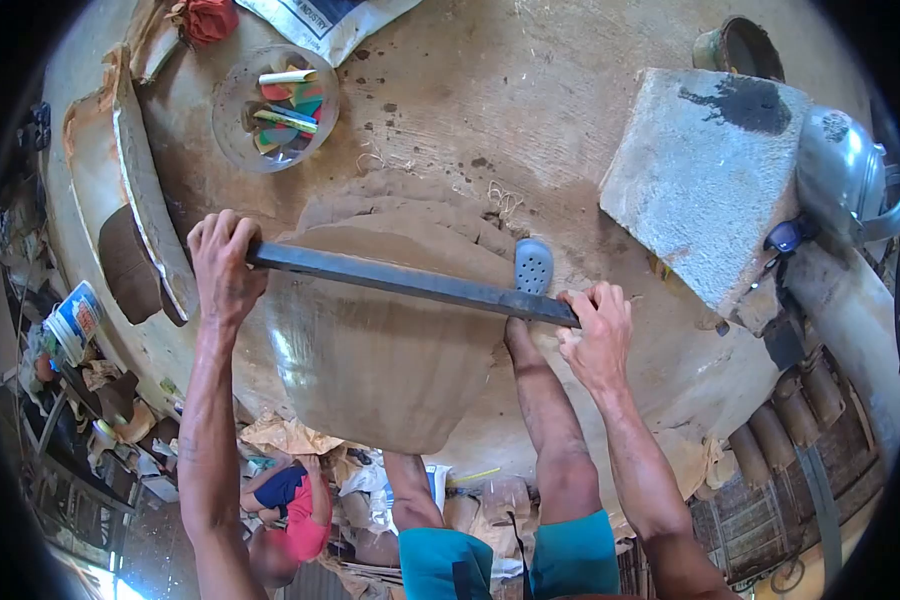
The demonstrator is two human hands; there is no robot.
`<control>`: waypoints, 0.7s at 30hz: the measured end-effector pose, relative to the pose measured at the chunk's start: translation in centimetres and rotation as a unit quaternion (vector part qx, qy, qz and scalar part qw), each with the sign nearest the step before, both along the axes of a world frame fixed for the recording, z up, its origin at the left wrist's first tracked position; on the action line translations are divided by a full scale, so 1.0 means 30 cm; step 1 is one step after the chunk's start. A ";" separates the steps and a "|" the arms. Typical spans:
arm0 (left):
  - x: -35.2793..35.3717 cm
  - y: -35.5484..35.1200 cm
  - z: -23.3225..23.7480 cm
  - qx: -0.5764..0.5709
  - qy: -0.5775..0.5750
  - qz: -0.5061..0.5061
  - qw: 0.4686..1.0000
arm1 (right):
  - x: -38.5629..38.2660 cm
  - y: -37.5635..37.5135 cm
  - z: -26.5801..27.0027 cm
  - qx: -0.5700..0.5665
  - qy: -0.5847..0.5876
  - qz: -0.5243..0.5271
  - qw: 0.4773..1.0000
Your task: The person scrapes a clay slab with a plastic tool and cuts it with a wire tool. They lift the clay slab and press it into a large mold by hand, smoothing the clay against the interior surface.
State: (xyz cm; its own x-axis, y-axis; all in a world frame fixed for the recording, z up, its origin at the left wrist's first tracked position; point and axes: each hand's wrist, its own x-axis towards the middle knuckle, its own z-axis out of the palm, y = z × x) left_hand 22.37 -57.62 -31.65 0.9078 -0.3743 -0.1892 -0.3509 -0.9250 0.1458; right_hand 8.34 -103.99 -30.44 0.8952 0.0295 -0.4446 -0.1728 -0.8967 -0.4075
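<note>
A long dark straight bar [410, 280] stretches across a smooth, wet-looking slab of brown clay [380, 370]. Its left end is in my left hand [226, 265], fingers wrapped round it. My right hand [600, 335] grips the other end, a little nearer to me. Beyond the bar, the clay [400, 235] has a rougher, cracked edge. One of my feet, in a grey-blue clog [533, 268], stands beside the slab near my right hand.
A clear bowl [230, 110] of colourful scraps stands at the far left, near a curved mould [95, 190]. At right are a pale stone block [700, 180], a metal kettle [840, 165] and several clay-coloured cylinders [790, 410]. A person in a pink top [310, 515] is at lower left.
</note>
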 end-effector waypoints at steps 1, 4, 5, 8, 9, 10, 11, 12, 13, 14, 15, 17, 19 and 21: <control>-0.004 0.026 -0.001 0.008 0.006 0.007 1.000 | 0.010 0.012 -0.003 0.002 0.003 0.006 1.000; 0.012 0.087 -0.017 -0.001 -0.001 0.007 1.000 | 0.054 0.049 -0.018 0.014 0.003 0.013 1.000; 0.023 0.103 -0.026 -0.012 -0.004 0.016 1.000 | 0.069 0.059 -0.026 0.023 0.000 0.013 1.000; 0.058 0.121 -0.040 -0.018 -0.011 0.017 1.000 | 0.084 0.087 -0.046 0.017 0.002 0.013 1.000; 0.072 0.120 -0.039 -0.015 -0.006 0.018 1.000 | 0.084 0.095 -0.051 0.019 0.000 0.013 1.000; 0.081 0.120 -0.037 -0.014 -0.007 0.018 1.000 | 0.081 0.103 -0.054 0.021 0.011 0.004 1.000; 0.086 0.118 -0.036 0.004 0.009 0.011 1.000 | 0.078 0.109 -0.055 0.022 0.022 -0.005 0.999; 0.091 0.116 -0.038 0.021 0.027 0.003 0.999 | 0.076 0.117 -0.050 0.023 0.022 -0.006 0.999; 0.098 0.122 -0.047 0.022 0.027 0.001 0.999 | 0.076 0.127 -0.043 0.020 0.029 -0.014 0.999; 0.104 0.135 -0.063 0.011 0.023 0.002 1.000 | 0.076 0.137 -0.042 0.018 0.036 -0.022 0.999; 0.110 0.147 -0.077 0.000 0.019 0.003 1.000 | 0.074 0.144 -0.045 0.018 0.037 -0.025 0.999; 0.122 0.159 -0.102 0.003 0.036 0.003 0.999 | 0.075 0.150 -0.051 0.019 0.029 -0.019 0.999; 0.130 0.158 -0.127 0.005 0.049 0.004 0.999 | 0.071 0.154 -0.057 0.019 0.052 -0.022 0.998; 0.133 0.159 -0.144 -0.001 0.063 -0.003 0.998 | 0.075 0.153 -0.063 0.023 0.075 -0.023 0.997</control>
State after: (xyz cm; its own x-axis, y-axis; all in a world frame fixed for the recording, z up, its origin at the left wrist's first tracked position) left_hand 26.36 -52.85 -35.97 0.8747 -0.3796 -0.3014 -0.3346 -0.9228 0.1910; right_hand 10.58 -99.39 -32.31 0.8197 0.0136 -0.5726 -0.2750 -0.8676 -0.4143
